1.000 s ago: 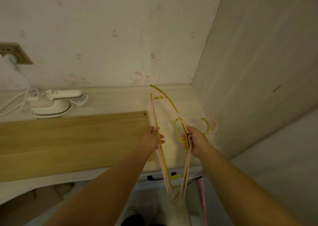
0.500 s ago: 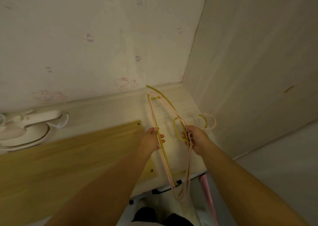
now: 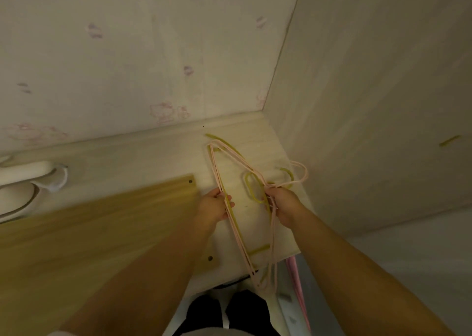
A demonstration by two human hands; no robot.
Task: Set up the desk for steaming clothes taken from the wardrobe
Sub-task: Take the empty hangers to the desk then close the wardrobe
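Steamer (image 3: 18,185): sat at the desk's (image 3: 132,154) far left, seemingly ready.
Board (image 3: 102,223): lay flat on the desk.
Left hand (image 3: 215,206): closed on the hangers (image 3: 237,223).
Right hand (image 3: 284,202): gripped their necks, hangers over the desk's right end.
Left: clothes not in view.

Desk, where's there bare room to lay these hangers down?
Bare strip of desk along the wall, between the steamer and the hangers. The wooden board is also clear on top. The right corner, under both hands, is crowded.
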